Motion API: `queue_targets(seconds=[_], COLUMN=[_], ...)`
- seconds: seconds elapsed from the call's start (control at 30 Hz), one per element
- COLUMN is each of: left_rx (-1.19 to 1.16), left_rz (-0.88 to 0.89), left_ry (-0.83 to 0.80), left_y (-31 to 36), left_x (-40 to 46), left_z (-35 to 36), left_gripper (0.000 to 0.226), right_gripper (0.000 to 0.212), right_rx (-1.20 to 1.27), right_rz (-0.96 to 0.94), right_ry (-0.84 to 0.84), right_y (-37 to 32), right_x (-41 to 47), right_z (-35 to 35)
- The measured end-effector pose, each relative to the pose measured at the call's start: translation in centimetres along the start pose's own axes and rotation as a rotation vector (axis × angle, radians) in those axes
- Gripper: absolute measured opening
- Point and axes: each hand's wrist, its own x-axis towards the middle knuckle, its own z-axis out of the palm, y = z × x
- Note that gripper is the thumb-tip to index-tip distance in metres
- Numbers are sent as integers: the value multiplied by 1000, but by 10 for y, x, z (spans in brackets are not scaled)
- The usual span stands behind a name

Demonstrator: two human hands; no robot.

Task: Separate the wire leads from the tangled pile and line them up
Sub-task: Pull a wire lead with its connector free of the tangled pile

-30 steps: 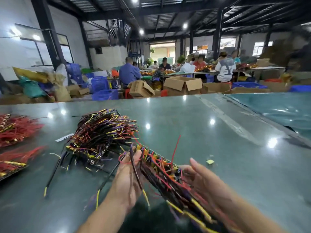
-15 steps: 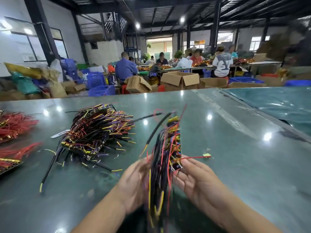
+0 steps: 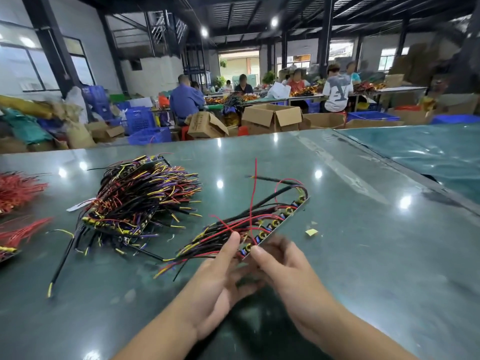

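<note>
A long strip board (image 3: pixel 279 224) with a row of small parts and black, red, yellow and purple wire leads slants up to the right above the green table (image 3: pixel 337 255). My left hand (image 3: pixel 220 279) holds the bundle of leads at the strip's near end, thumb on top. My right hand (image 3: pixel 283 266) pinches the strip's near end with fingertips. One thin red lead (image 3: pixel 255 183) sticks straight up. The tangled pile (image 3: pixel 137 198) of more wired strips lies on the table to the left, apart from both hands.
Red wire bundles (image 3: pixel 18 190) lie at the table's left edge. A small yellow scrap (image 3: pixel 311 232) lies right of the strip. A teal plastic sheet (image 3: pixel 426 152) covers the far right. Cardboard boxes (image 3: pixel 271 118), blue crates and seated workers fill the background.
The strip has turned from standing upright between my hands to lying slanted up to the right, lower over the table. My hands have shifted to its near end.
</note>
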Motion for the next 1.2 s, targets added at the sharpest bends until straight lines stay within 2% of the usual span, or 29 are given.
queue_targets(seconds=[0.13, 0.27, 0.33, 0.4, 0.5, 0.57, 0.77, 0.87, 0.97, 1.03, 1.1, 1.2], left_rx=[-35, -36, -92, -124, -147, -124, -136, -264, -379, -357, -324, -368], left_rz=[60, 89, 113, 134, 170, 189, 240, 175, 80, 14, 4, 65], left_ry=[111, 209, 260, 304, 388, 416, 426, 435, 369, 331, 317, 387], left_y=[-6, -8, -7, -3, 3, 4, 5, 4, 4, 5, 1, -6], left_x=[2, 7, 8, 9, 8, 7, 6, 7, 5, 2, 0, 1], left_z=[-6, -14, -16, -17, -21, -23, -15, -13, -14, -10, -5, 0], left_gripper=[21, 15, 21, 26, 8, 14, 21, 21, 25, 9, 17, 18], right_gripper=[12, 16, 14, 15, 24, 26, 12, 13, 14, 14, 17, 24], right_rx=[-195, 117, 235, 340, 394, 369, 260, 224, 176, 172, 154, 100], right_rz=[-53, 59, 62, 68, 115, 155, 162, 162, 154, 130, 92, 61], right_ry=[2, 145, 188, 160, 87, 44, 53, 38, 56, 59, 31, -3], right_y=[-2, -7, -16, -24, -27, -23, -14, -10, -9, -9, -8, -8], right_x=[-1, 6, 7, 5, 5, 5, 5, 5, 5, 6, 5, 3], right_z=[1, -6, -14, -20, -22, -18, -16, -17, -20, -21, -22, -21])
